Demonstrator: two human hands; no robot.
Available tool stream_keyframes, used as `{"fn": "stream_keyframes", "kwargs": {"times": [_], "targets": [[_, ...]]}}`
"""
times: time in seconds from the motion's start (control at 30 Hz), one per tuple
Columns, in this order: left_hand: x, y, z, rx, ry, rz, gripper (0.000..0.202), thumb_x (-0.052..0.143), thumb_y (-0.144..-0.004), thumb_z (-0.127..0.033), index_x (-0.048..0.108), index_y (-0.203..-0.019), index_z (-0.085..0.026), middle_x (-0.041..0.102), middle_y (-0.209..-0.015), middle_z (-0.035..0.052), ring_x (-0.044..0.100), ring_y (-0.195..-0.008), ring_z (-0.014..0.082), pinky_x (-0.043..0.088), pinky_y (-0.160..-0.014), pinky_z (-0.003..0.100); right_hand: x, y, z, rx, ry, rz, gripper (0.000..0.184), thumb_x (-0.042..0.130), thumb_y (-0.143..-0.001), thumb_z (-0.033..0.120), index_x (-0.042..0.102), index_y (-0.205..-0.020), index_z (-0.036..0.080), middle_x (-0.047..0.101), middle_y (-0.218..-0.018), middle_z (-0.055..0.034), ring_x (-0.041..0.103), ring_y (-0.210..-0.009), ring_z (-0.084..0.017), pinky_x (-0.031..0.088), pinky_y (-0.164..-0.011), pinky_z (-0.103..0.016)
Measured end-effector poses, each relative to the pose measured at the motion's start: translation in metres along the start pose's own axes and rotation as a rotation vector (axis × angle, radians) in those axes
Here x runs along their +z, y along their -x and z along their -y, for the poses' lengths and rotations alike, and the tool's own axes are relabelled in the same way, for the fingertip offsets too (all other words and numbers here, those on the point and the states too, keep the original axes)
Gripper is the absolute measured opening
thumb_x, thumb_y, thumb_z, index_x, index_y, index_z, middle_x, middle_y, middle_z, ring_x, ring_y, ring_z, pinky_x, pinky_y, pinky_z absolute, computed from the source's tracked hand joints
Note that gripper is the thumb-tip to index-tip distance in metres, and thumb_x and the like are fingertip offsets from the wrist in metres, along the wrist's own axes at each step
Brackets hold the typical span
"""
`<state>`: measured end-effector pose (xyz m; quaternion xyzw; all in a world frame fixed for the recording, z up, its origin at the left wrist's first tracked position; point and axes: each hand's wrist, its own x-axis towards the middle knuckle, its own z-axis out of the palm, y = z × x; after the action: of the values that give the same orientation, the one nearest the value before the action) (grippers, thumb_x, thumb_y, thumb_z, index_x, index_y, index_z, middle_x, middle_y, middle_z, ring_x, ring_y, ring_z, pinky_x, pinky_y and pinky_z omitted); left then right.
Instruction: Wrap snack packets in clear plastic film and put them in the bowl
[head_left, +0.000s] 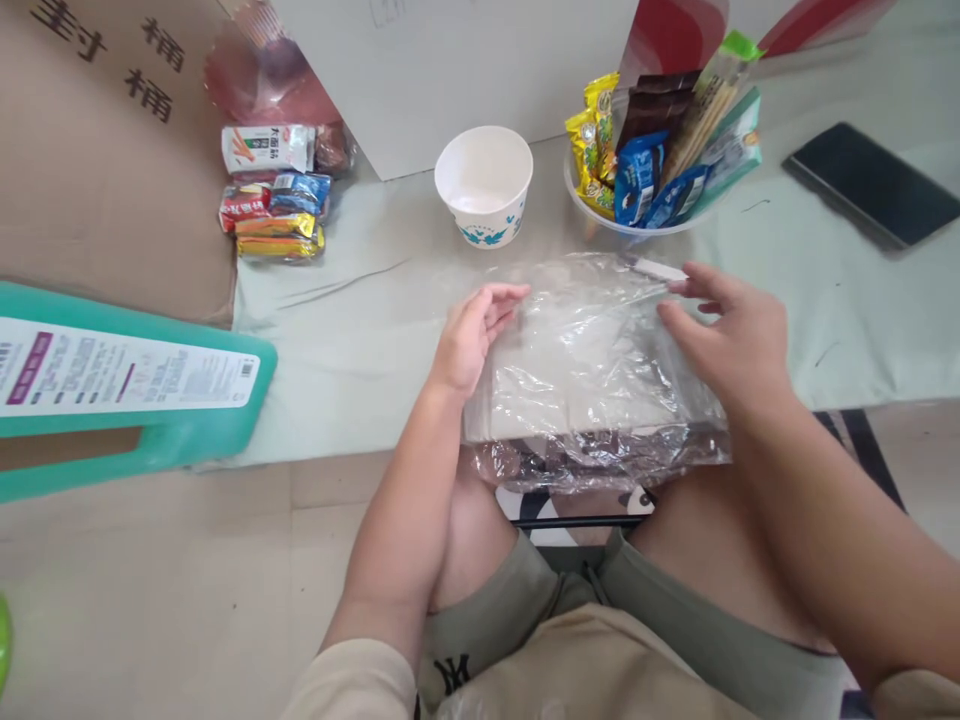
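A clear, wrinkled plastic bag [592,350] lies flat over the front edge of the cloth-covered table, and its near end hangs past that edge. At the bag's left side is my left hand [472,335], palm turned inward, with its fingers stretched out over the plastic and nothing held. My right hand [735,325] is at the upper right of the bag, thumb and fingers apart. Its fingertips are at the end of a small white strip-like piece [658,270]; I cannot tell whether they touch it. A white paper cup [484,185] with blue leaf prints stands upright behind the bag.
Several packaged snacks fill a clear plastic bowl [637,228] at the back. A dark phone [874,182] lies at the right. More snack packs [279,195] are stacked at the left, near a cardboard box [112,190] and a green jug [255,400]. White boxes stand behind.
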<state>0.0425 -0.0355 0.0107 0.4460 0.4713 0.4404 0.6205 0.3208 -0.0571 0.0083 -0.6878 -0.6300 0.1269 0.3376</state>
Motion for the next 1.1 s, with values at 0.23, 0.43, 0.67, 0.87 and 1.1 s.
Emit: {"fn": "stream_keyframes", "kwargs": {"times": [0.23, 0.43, 0.67, 0.87, 1.1], "targets": [[-0.008, -0.010, -0.005, -0.051, 0.053, -0.059, 0.044, 0.041, -0.100, -0.055, 0.070, -0.102, -0.022, 0.075, -0.132, 0.0074, 0.065, -0.133, 0.0228, 0.050, -0.115, 0.043, -0.028, 0.008, -0.014, -0.414, -0.038, 0.034, 0.053, 0.051, -0.083, 0.008, 0.068, -0.129, 0.029, 0.074, -0.121, -0.0106, 0.069, -0.117, -0.032, 0.056, -0.104, -0.054], [-0.013, -0.017, -0.006, -0.047, 0.082, -0.143, 0.049, 0.039, -0.098, -0.058, 0.071, -0.099, -0.021, 0.076, -0.128, 0.0081, 0.066, -0.133, 0.0235, 0.052, -0.114, 0.042, -0.036, 0.032, -0.036, -0.593, 0.111, 0.508, 0.076, 0.071, -0.084, 0.029, 0.047, -0.155, 0.033, 0.038, -0.168, -0.0142, 0.028, -0.157, -0.047, 0.033, -0.120, -0.073], [-0.018, -0.019, -0.007, -0.020, 0.149, -0.148, 0.038, 0.044, -0.095, -0.049, 0.069, -0.098, -0.020, 0.075, -0.132, 0.0094, 0.063, -0.137, 0.0235, 0.051, -0.114, 0.039, -0.010, 0.044, -0.001, -0.708, -0.004, 0.541, 0.014, 0.068, -0.093, 0.036, 0.080, -0.099, 0.032, 0.048, -0.163, -0.0038, 0.030, -0.157, -0.042, 0.026, -0.121, -0.074], [-0.021, 0.007, -0.020, 0.151, 0.144, -0.290, 0.027, 0.056, -0.091, -0.046, 0.067, -0.086, -0.022, 0.080, -0.108, 0.0056, 0.073, -0.119, 0.0228, 0.057, -0.106, 0.039, -0.021, 0.034, 0.008, -0.563, -0.231, 0.317, 0.015, 0.065, -0.090, 0.033, 0.074, -0.079, 0.029, 0.075, -0.124, -0.0044, 0.051, -0.146, -0.034, 0.040, -0.120, -0.062], [-0.010, 0.059, -0.029, 0.535, -0.374, -0.145, 0.028, 0.063, -0.090, -0.048, 0.075, -0.078, -0.025, 0.078, -0.086, 0.0052, 0.075, -0.088, 0.0241, 0.061, -0.093, 0.044, -0.029, 0.030, 0.008, -0.347, -0.475, 0.015, 0.016, 0.066, -0.088, 0.027, 0.060, -0.074, 0.029, 0.072, -0.071, 0.0006, 0.074, -0.114, -0.032, 0.043, -0.117, -0.062]]}}
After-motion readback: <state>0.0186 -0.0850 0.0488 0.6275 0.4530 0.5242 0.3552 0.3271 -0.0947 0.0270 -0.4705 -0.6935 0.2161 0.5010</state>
